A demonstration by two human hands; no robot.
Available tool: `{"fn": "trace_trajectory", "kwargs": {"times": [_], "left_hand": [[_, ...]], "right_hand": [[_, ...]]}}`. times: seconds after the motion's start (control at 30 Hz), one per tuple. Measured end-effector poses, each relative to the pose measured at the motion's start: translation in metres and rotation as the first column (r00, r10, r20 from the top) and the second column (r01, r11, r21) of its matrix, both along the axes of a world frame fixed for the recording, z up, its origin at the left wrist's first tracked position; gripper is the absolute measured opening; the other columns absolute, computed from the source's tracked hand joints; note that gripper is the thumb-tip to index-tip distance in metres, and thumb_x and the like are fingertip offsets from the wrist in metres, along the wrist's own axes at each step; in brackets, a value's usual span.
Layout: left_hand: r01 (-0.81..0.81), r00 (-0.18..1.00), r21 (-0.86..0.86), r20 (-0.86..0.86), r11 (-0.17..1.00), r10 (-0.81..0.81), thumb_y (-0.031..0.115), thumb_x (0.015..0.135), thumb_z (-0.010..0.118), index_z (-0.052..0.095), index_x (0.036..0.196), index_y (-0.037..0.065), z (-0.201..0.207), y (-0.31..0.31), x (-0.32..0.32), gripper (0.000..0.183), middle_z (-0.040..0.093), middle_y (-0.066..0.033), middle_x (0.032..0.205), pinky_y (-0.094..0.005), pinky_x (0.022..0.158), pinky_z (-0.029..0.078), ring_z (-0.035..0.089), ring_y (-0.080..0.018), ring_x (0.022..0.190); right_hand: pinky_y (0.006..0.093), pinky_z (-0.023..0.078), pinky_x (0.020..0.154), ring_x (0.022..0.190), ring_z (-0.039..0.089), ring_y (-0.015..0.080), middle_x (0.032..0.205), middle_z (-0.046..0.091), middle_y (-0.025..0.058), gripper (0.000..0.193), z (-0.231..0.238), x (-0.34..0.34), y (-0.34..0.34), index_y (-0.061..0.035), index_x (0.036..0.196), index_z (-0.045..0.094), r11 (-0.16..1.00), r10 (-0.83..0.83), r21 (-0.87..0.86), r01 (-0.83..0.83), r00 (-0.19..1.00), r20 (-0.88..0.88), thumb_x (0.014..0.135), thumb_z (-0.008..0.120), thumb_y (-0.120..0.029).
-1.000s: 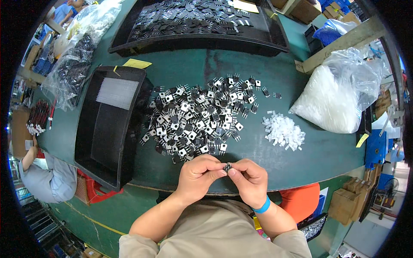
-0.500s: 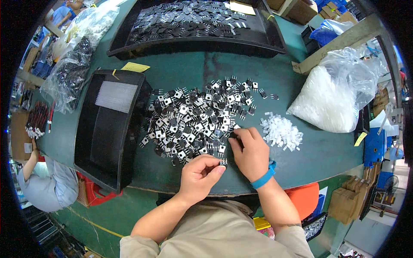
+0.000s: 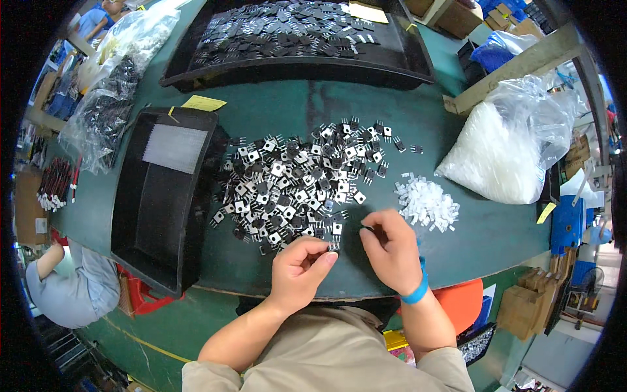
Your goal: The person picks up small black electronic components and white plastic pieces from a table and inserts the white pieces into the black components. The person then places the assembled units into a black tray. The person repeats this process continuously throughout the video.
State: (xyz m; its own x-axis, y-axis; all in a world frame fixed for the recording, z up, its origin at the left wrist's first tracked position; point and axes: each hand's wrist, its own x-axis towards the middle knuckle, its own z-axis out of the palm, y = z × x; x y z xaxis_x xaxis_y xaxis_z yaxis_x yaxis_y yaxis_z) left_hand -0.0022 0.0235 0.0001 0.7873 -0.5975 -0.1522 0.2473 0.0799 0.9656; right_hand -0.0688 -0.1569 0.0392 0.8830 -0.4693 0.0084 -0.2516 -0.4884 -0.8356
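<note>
A heap of three-legged transistors (image 3: 287, 186), black on one side with a pale metal face on the other, lies spread over the middle of the table. At its near edge my left hand (image 3: 301, 270) is closed, pinching a transistor (image 3: 334, 247) between thumb and forefinger with its legs pointing up. My right hand (image 3: 392, 249), slightly blurred, hovers between that heap and a small pile of white translucent sleeve-like pieces (image 3: 428, 202). Its thumb and fingers are drawn together. Something small and dark shows at their tips, too little to name.
A black bin (image 3: 153, 215) with a white ribbed sheet inside stands left of the heap. A larger black tray (image 3: 294, 68) of dark components sits at the back. At right rests a clear bag (image 3: 496, 153) of white pieces. Another person (image 3: 75, 287) is at far left.
My right hand has moved from the heap's edge rightward and slightly nearer to me. My left hand keeps its transistor and has barely shifted.
</note>
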Motion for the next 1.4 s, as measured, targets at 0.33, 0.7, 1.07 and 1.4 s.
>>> {"fn": "trace_trajectory", "kwargs": {"times": [0.33,0.7,1.07,1.4], "left_hand": [[-0.033,0.999,-0.034,-0.034,0.999,0.031,-0.001,0.092,0.07,0.068,0.1,-0.003,0.0,-0.004,-0.002,0.009,0.064,-0.0034,0.093,-0.022,0.066,0.045,0.057,-0.0067,0.078],[-0.05,0.987,0.004,0.154,0.999,0.048,0.0,0.09,0.073,0.07,0.099,-0.002,-0.002,-0.007,-0.003,0.01,0.066,-0.005,0.093,-0.0227,0.064,0.045,0.057,-0.0079,0.076],[-0.038,0.931,-0.034,0.362,0.999,0.048,-0.004,0.083,0.077,0.072,0.095,0.0,0.0,-0.007,0.002,0.014,0.071,-0.011,0.093,-0.0263,0.065,0.05,0.065,-0.0151,0.077],[0.011,0.916,0.013,0.402,1.0,-0.015,0.0,0.083,0.078,0.073,0.092,-0.001,0.007,-0.003,0.007,0.011,0.072,-0.0126,0.089,-0.0271,0.065,0.052,0.066,-0.0174,0.074]], "right_hand": [[0.0259,0.054,0.071,0.082,0.066,0.0143,0.105,0.065,0.0108,0.019,0.004,-0.024,0.015,-0.0002,0.111,0.06,0.812,-0.054,0.58,-0.061,0.982,0.179,0.093,0.062,0.007],[0.0245,0.052,0.068,0.077,0.061,0.0091,0.092,0.063,0.0034,0.02,-0.015,-0.026,0.037,-0.0023,0.109,0.058,0.654,-0.243,0.756,0.032,0.955,0.169,0.092,0.067,0.005],[0.0232,0.049,0.067,0.078,0.059,0.0092,0.094,0.062,0.0049,0.009,-0.012,-0.026,0.039,0.002,0.099,0.067,0.712,-0.186,0.7,0.054,0.976,0.114,0.091,0.07,0.005],[0.0256,0.051,0.065,0.076,0.062,0.0128,0.095,0.063,0.0085,0.006,-0.013,-0.03,0.04,0.0042,0.097,0.069,0.735,-0.157,0.678,0.016,0.977,0.147,0.09,0.069,0.006]]}}
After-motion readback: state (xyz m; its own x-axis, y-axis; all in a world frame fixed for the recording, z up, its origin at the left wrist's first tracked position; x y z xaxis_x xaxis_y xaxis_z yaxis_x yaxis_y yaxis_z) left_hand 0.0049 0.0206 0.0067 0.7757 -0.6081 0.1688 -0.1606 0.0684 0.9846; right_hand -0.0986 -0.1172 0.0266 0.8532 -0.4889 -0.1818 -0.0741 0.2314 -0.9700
